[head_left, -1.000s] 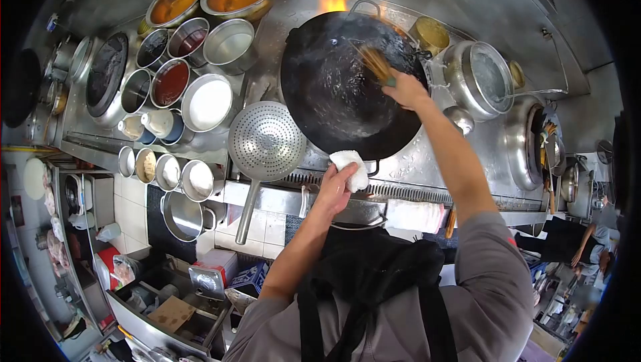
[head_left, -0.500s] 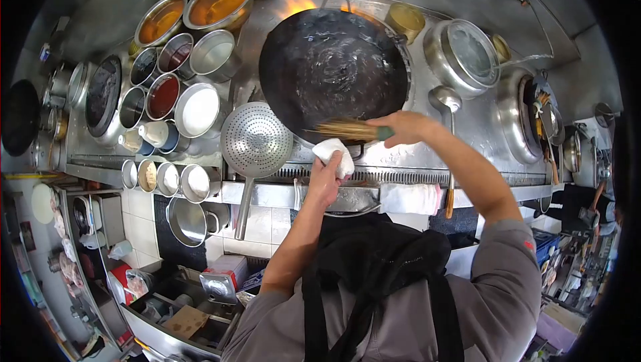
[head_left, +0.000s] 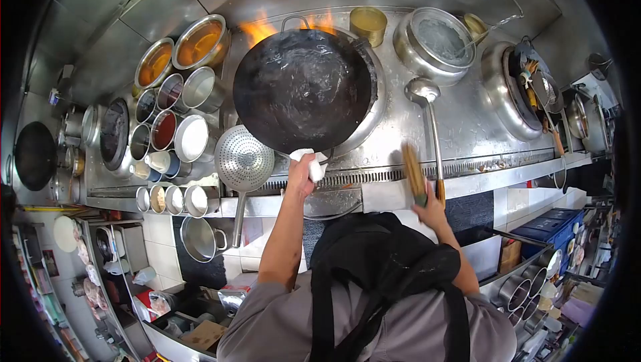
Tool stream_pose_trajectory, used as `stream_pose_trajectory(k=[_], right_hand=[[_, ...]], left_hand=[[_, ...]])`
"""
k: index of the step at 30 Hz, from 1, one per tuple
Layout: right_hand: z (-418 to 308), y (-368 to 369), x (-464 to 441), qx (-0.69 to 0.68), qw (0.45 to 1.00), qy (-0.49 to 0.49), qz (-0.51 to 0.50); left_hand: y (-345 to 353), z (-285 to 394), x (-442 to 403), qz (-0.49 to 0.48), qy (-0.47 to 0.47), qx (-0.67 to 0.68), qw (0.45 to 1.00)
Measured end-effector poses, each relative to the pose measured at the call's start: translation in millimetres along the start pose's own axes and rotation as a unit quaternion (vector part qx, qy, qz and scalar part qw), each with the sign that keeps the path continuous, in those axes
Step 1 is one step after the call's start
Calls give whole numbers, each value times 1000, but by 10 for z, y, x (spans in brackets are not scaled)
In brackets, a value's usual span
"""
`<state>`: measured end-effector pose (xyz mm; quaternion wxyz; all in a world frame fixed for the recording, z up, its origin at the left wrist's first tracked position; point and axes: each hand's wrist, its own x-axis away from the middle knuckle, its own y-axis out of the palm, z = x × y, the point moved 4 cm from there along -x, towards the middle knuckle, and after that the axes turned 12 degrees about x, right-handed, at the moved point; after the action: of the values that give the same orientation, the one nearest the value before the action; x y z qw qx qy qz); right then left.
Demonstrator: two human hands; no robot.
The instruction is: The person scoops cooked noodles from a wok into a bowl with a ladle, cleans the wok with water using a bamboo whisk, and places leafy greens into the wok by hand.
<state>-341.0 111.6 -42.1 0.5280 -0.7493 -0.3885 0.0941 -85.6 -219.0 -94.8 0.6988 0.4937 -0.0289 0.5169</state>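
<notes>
My left hand (head_left: pixel 302 176) is wrapped round a folded white cloth (head_left: pixel 316 165) at the near rim of the black wok (head_left: pixel 304 95). The wok's near handle lies beside the cloth, and some of it is covered. Shiny liquid swirls inside the wok, which sits shifted left on its burner ring. In my right hand (head_left: pixel 433 212), a bamboo wok brush (head_left: pixel 414 173) is held with its bristles pointing away from me, over the front edge of the stove. A ladle (head_left: pixel 431 115) rests just right of the brush.
Flames (head_left: pixel 257 30) rise behind the wok. To its left are a perforated strainer (head_left: pixel 244 158) and several seasoning pots (head_left: pixel 163 129). Beyond the ladle stands a steel pot (head_left: pixel 437 41) with water from a thin spout. A white cloth (head_left: pixel 388 196) hangs on the front rail.
My right hand has drawn the brush back from the wok to the right and nearer my body. The cloth in my left hand is now at the wok's rim. The view has shifted.
</notes>
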Motion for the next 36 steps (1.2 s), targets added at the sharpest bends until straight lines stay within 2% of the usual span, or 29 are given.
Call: stream_pose_trajectory(k=[1,2,4,5,7,9,11,12,13,14,15,16,17,18,19,20,21,23,24,26,27,29,33,36], right_hand=[[58,59,191,-62,982,130,-124],[124,66,197,-67,981,129,-126],[199,19,227,-70,997,21,-29],[134,-92,180,-85,996,31,-23],[-8,-298,63,-105,994,36,-12],[-177,-447,-110,-124,992,4,-13],[-462,-561,-315,-144,988,-53,-16],[-687,-644,-424,-151,985,-84,-12],[-979,-751,-505,-205,973,-77,-70],[-1183,-708,-625,-325,929,-67,-164],[-1372,-561,-795,-408,892,-70,-181],[-1582,-437,-954,-472,853,-40,-219],[-1770,-335,-1098,-524,800,-13,-292],[-1977,-287,-1218,-563,751,-35,-342],[-2165,-257,-1308,-579,733,-22,-356],[-2331,-331,-1325,-562,759,-22,-329],[-2412,-358,-1373,-562,758,-23,-329],[-2535,-454,-1465,-603,724,-48,-332],[-2514,-519,-1497,-607,720,-62,-331],[-2390,-668,-1510,-607,716,-75,-335],[-2316,-747,-1510,-609,711,-88,-340],[-2119,-862,-1488,-609,710,-84,-344],[-2068,-927,-1480,-611,710,-75,-343],[-2203,-695,-1283,-428,849,-189,-247]], left_hand=[[11,1,12,4,21,-8,1000],[17,-9,17,5,23,-13,1000],[22,-9,41,-22,50,-44,998],[1,-57,47,-22,48,-51,997],[13,-115,67,-28,106,-79,991],[146,-204,196,-24,100,-89,991],[224,-267,301,21,216,-135,967],[257,-319,324,18,237,-159,958],[316,-386,345,19,234,-162,958],[414,-396,390,52,282,-209,935],[531,-400,462,84,329,-254,906],[708,-403,558,77,348,-273,894],[830,-423,616,77,348,-275,893],[931,-432,677,100,363,-318,870],[1036,-431,743,123,378,-360,844],[1139,-435,815,123,372,-361,846],[1137,-459,820,123,373,-362,845],[1116,-493,829,115,447,-438,771],[1025,-529,774,115,447,-437,772],[890,-557,686,83,484,-479,728],[839,-549,662,86,482,-476,730],[898,-494,693,64,514,-558,649],[972,-309,699,17,505,-561,656],[919,-245,629,26,515,-561,647]])
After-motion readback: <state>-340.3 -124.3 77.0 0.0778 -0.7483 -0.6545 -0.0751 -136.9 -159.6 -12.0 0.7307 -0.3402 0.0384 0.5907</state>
